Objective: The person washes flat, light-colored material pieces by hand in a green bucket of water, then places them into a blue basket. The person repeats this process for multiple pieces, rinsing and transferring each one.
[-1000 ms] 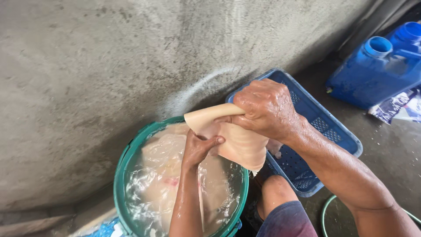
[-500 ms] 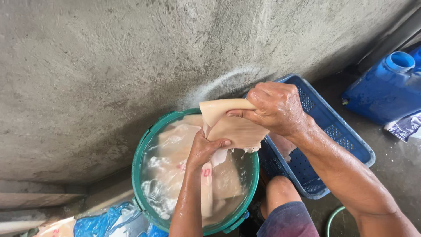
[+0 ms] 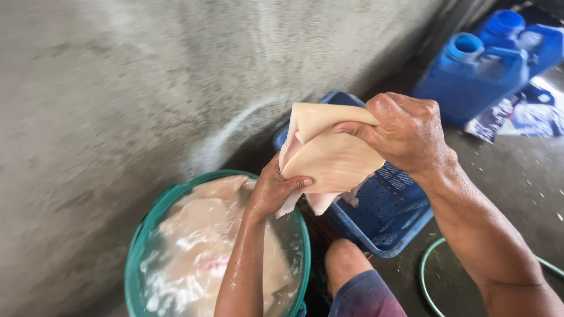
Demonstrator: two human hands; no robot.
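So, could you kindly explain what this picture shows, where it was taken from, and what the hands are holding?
The view comes from a camera worn on a person's head, looking down at their own bare hands. The right hand grips the top of a pale, wet sheet, perhaps a skin or hide; the left hand pinches its lower edge. Below is a green tub of water with more pale sheets. Beside it lies a blue perforated crate on the concrete floor, with blue jugs farther back.

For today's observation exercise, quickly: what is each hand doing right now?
Left hand: closed on the lower edge of the pale wet sheet.
Right hand: closed on the sheet's top, above the blue crate.
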